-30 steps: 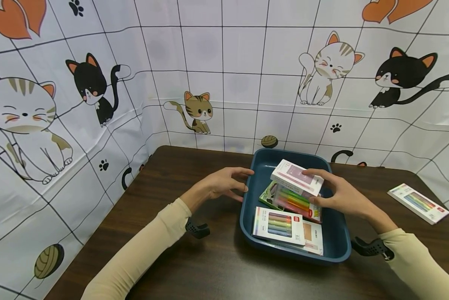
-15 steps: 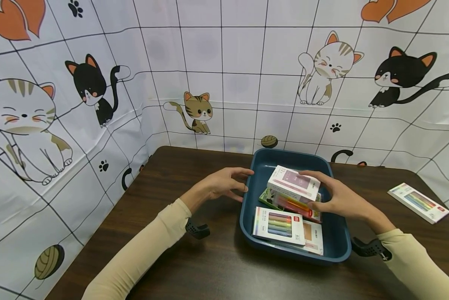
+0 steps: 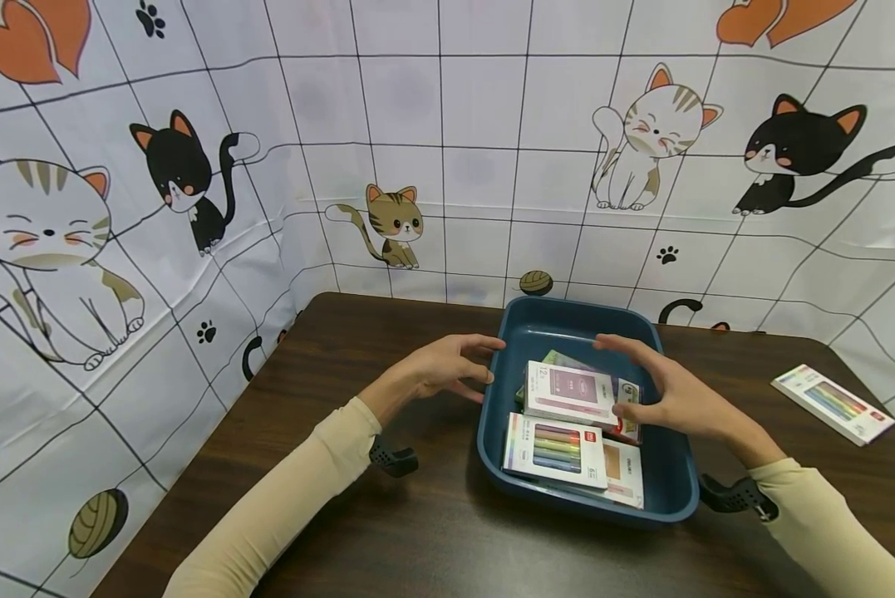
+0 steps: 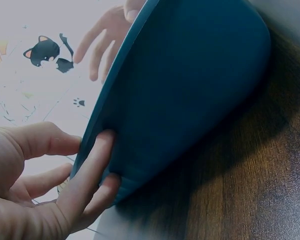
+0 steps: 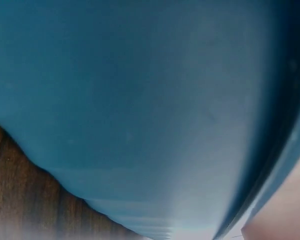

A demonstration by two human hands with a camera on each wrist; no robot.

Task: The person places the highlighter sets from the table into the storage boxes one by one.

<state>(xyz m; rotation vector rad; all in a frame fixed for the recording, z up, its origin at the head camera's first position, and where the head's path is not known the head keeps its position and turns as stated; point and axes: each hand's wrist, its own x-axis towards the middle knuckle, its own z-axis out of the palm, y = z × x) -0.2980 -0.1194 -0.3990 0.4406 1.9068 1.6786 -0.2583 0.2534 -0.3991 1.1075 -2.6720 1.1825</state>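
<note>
A blue plastic bin [image 3: 671, 498] stands on the table. Inside lies a white box with a mauve panel [image 3: 572, 385], resting over a green pack [image 3: 559, 359] and a clear-and-red pack [image 3: 628, 407], both mostly covered. Nearer the front sits a white box of coloured pens [image 3: 558, 451], partly over another white box with a tan panel [image 3: 625, 473]. My left hand [image 3: 447, 367] touches the bin's left side; its fingertips rest on the outer wall in the left wrist view. My right hand [image 3: 664, 386] hovers over the bin's right part, fingers spread, thumb close to the mauve-panelled box.
Another white box of coloured pens [image 3: 833, 404] lies on the dark wooden table [image 3: 387, 531], right of the bin. A white cloth with cat drawings [image 3: 480, 166] hangs behind and beside the table. The bin's wall [image 5: 130, 110] fills most of the right wrist view.
The mauve-panelled box, tilted in my right hand earlier, has come down leftward and forward onto the packs. My right hand has let go of it. My left hand stays put.
</note>
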